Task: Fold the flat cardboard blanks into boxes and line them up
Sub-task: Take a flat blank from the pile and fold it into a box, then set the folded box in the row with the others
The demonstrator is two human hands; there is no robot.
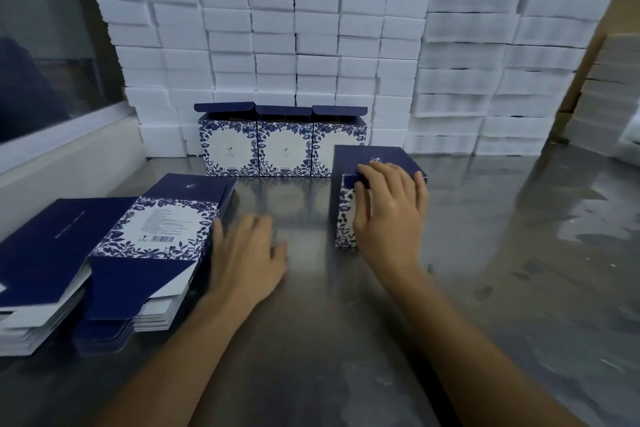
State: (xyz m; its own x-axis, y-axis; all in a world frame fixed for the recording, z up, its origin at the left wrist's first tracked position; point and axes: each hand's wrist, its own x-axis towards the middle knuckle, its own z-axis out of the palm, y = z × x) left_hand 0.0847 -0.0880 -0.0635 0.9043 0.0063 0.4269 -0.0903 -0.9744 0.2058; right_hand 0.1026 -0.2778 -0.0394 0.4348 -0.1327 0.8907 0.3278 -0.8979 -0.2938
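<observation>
- The right hand [389, 208], at centre right of the frame, curls its fingers over the top and near face of a folded box [377, 166] standing on the worktop [485, 288].
- The left hand [247, 253], blurred, looks spread and holds nothing.
- The stack of flat blanks [114, 253] lies just left of the left hand, its long axis running toward upper right; that hand is nearer.
- The row of three open boxes [282, 144] stands just behind and left of the held box.
</observation>
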